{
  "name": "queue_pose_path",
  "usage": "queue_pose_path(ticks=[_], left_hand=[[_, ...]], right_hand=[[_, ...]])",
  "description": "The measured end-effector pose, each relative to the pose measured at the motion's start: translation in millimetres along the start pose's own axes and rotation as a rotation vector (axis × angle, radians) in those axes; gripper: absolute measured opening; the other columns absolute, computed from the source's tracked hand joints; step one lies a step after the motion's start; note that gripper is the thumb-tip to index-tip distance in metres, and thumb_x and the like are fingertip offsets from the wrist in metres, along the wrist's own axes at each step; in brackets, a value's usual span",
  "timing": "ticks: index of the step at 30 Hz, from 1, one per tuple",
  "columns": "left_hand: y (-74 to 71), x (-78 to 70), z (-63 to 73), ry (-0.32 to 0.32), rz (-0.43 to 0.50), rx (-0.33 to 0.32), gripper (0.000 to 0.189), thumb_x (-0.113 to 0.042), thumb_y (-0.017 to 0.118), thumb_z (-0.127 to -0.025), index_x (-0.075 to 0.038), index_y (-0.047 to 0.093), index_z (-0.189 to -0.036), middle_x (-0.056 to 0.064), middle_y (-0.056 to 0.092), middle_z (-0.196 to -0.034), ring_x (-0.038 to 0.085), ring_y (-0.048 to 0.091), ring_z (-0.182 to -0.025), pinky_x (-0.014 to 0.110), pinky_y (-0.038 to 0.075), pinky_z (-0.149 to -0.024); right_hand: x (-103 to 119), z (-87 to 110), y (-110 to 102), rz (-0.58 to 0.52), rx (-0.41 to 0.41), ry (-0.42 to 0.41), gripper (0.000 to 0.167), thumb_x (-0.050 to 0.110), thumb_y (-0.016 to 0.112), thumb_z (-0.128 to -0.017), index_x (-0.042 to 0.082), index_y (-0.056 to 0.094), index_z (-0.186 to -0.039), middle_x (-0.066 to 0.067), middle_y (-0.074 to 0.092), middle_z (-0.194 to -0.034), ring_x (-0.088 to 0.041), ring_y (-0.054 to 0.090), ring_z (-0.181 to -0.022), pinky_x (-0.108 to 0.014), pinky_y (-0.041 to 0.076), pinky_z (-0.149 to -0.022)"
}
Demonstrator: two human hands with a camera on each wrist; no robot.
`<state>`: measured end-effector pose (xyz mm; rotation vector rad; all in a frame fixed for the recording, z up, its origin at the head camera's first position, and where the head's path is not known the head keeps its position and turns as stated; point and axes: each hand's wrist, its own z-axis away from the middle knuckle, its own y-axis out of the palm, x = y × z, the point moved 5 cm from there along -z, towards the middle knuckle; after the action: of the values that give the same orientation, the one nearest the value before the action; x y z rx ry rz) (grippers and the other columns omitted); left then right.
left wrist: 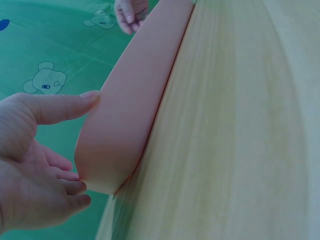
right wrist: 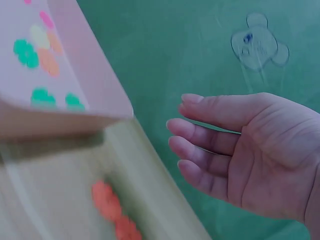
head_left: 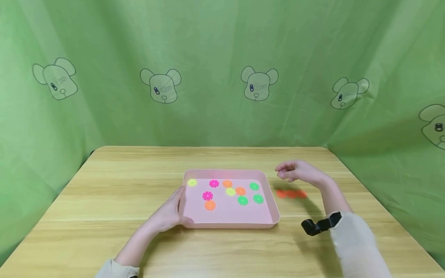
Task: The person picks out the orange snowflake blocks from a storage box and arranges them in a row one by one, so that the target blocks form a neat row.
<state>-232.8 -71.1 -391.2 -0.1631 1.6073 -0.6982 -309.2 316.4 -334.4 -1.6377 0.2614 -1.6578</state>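
A shallow pink tray [head_left: 226, 226] sits on the wooden table, with several flower-shaped plastic discs lying flat inside: yellow, pink, orange and green ones [head_left: 243, 200]. My left hand [head_left: 166, 212] holds the tray's near left corner, thumb at the front wall and fingers along the left side. In the left wrist view the thumb [left wrist: 65, 106] touches the tray's outer wall. To the right of the tray, orange-red discs [head_left: 291, 194] form a short row on the table. Above and behind them hovers my right hand [head_left: 300, 171], fingers loosely bent, holding nothing in the right wrist view.
The wooden table [head_left: 121, 193] reaches back to a green curtain [head_left: 215, 116] printed with bear heads, which also closes off both sides. A black strap with a camera [head_left: 320, 225] is worn on the right wrist.
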Motion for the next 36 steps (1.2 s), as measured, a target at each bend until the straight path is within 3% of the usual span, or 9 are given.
queue_pose_path(ticks=[6, 18, 27, 31, 36], left_hand=[[0.8, 1.8, -1.1, 0.003, -0.011, 0.0, 0.105, -0.009, 0.081, -0.063, 0.011, 0.015, -0.143, 0.026, 0.015, -0.15, 0.038, 0.016, -0.137, 0.051, 0.014, -0.11], [-0.5, 1.5, -1.1, -0.012, -0.008, -0.006, 0.104, -0.009, 0.081, -0.064, 0.01, 0.016, -0.143, 0.025, 0.014, -0.15, 0.038, 0.015, -0.137, 0.051, 0.013, -0.11], [0.6, 4.1, -1.2, -0.016, -0.012, -0.006, 0.104, -0.01, 0.08, -0.064, 0.009, 0.016, -0.144, 0.025, 0.015, -0.15, 0.037, 0.015, -0.137, 0.051, 0.013, -0.11], [0.4, 5.2, -2.6, -0.012, -0.016, -0.009, 0.104, -0.01, 0.081, -0.064, 0.009, 0.017, -0.144, 0.025, 0.016, -0.15, 0.037, 0.016, -0.137, 0.051, 0.014, -0.11], [0.0, 5.8, -3.4, -0.004, -0.025, -0.011, 0.105, -0.011, 0.081, -0.063, 0.009, 0.017, -0.144, 0.026, 0.017, -0.149, 0.037, 0.017, -0.137, 0.051, 0.014, -0.11]], right_hand=[[28, -19.2, 13, 0.011, 0.075, -0.021, 0.042, 0.019, 0.062, -0.088, -0.007, 0.053, -0.12, -0.016, 0.061, -0.109, -0.024, 0.057, -0.1, -0.043, 0.049, -0.084], [75, -63.4, 53, 0.051, 0.256, -0.105, 0.032, 0.007, 0.062, -0.083, -0.003, 0.059, -0.114, -0.009, 0.062, -0.099, -0.018, 0.056, -0.09, -0.031, 0.048, -0.075], [97, -94.8, 91, 0.079, 0.397, -0.15, 0.035, -0.001, 0.056, -0.082, -0.002, 0.058, -0.117, -0.009, 0.062, -0.101, -0.017, 0.054, -0.09, -0.032, 0.047, -0.075], [103, -105.9, 110, 0.099, 0.465, -0.158, 0.034, 0.003, 0.06, -0.084, 0.002, 0.06, -0.118, -0.011, 0.062, -0.106, -0.016, 0.054, -0.091, -0.03, 0.046, -0.076], [107, -113.3, 133, 0.064, 0.539, -0.155, 0.034, 0.004, 0.066, -0.082, -0.002, 0.06, -0.115, -0.015, 0.063, -0.103, -0.014, 0.056, -0.085, -0.031, 0.048, -0.076]])
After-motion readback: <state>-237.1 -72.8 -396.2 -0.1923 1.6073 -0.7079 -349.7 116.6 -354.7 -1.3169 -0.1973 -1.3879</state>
